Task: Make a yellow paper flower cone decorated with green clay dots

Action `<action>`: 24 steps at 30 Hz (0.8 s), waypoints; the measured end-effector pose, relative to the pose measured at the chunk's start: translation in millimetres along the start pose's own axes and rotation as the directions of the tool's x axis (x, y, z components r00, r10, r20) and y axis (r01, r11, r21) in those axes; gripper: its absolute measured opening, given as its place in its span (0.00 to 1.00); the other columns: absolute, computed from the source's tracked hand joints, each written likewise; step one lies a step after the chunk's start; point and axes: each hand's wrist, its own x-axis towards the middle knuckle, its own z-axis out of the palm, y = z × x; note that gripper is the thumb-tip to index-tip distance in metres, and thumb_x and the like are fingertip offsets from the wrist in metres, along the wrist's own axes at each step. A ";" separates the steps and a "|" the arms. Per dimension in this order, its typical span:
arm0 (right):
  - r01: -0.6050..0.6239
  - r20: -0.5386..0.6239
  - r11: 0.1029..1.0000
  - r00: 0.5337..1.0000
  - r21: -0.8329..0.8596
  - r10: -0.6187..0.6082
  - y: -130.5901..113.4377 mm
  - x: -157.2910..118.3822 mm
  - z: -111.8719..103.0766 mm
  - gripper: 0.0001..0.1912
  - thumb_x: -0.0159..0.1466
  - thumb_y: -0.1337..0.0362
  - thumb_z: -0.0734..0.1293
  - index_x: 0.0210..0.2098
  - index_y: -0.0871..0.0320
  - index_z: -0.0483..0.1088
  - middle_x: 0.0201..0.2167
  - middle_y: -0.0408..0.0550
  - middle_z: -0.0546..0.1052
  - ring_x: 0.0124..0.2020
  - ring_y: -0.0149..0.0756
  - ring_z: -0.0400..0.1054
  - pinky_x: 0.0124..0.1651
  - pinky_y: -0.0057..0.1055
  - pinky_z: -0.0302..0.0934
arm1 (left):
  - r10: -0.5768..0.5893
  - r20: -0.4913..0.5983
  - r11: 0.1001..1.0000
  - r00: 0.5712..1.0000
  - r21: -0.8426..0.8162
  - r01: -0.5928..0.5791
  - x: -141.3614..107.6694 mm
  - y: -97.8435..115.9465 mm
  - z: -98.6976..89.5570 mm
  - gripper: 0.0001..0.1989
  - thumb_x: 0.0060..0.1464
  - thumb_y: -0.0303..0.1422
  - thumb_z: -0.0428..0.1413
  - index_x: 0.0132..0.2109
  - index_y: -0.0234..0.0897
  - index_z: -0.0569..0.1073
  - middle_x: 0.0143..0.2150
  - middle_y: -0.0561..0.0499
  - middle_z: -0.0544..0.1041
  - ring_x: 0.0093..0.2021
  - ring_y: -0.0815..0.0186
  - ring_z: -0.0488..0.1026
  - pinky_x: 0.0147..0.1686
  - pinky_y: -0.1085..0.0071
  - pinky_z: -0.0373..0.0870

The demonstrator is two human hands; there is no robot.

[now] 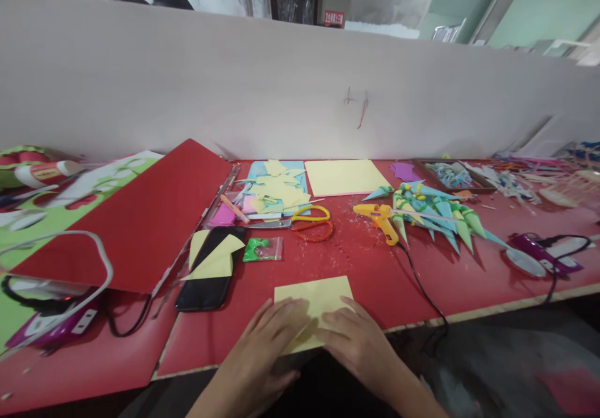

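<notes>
A sheet of pale yellow paper [323,290] lies at the front edge of the red table, its near part reaching toward my body. My left hand [272,340] rests on the paper's left side, fingers stretched over it and thumb apart. On the right side, my right hand [354,337] lies with its fingers flat on the sheet. The fingertips of both hands point inward, with a small gap between them. Part of the sheet is hidden under the hands. Beyond it lie scissors [281,223] with yellow and red handles.
A yellow glue gun [382,218] lies right of centre, its cord running over the front edge. Blue and green paper cones [440,209] are piled behind it. At left are a black phone [206,290], a small bag [265,249] and a red board [140,218]. Yellow sheets [344,177] lie behind.
</notes>
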 end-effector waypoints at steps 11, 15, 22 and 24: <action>0.082 0.021 0.991 0.997 -0.109 -0.080 9.9 38.6 -48.7 0.13 0.64 0.70 0.53 0.29 0.57 0.66 0.21 0.39 0.69 0.25 0.28 0.61 0.59 0.46 0.38 | 0.158 -0.273 0.972 0.949 0.215 -0.100 27.4 13.7 -34.0 0.14 0.61 0.26 0.39 0.33 0.37 0.68 0.23 0.55 0.71 0.23 0.68 0.65 0.29 0.70 0.57; 0.094 -0.044 0.988 0.994 -0.121 -0.100 7.9 46.1 -56.3 0.11 0.64 0.70 0.55 0.32 0.57 0.67 0.22 0.39 0.70 0.25 0.28 0.61 0.59 0.45 0.39 | 0.177 -0.304 0.964 0.936 0.245 -0.103 34.0 14.6 -42.4 0.16 0.61 0.26 0.36 0.34 0.36 0.67 0.23 0.55 0.70 0.23 0.69 0.65 0.29 0.70 0.56; 0.157 -0.198 0.983 0.965 -0.092 -0.173 -9.7 58.7 -56.5 0.11 0.60 0.73 0.55 0.29 0.59 0.67 0.20 0.41 0.69 0.24 0.29 0.59 0.45 0.35 0.54 | 0.170 -0.272 0.969 0.947 0.221 -0.111 41.9 24.4 -51.9 0.17 0.59 0.25 0.40 0.23 0.37 0.61 0.14 0.58 0.66 0.14 0.71 0.58 0.20 0.70 0.46; 0.156 -0.227 0.987 0.961 -0.027 -0.158 -9.8 60.9 -54.8 0.10 0.58 0.72 0.56 0.24 0.58 0.65 0.18 0.41 0.67 0.23 0.29 0.57 0.34 0.29 0.55 | 0.187 -0.270 0.968 0.945 0.212 -0.131 42.0 27.3 -55.3 0.16 0.59 0.24 0.40 0.24 0.37 0.62 0.14 0.59 0.66 0.14 0.72 0.59 0.20 0.70 0.46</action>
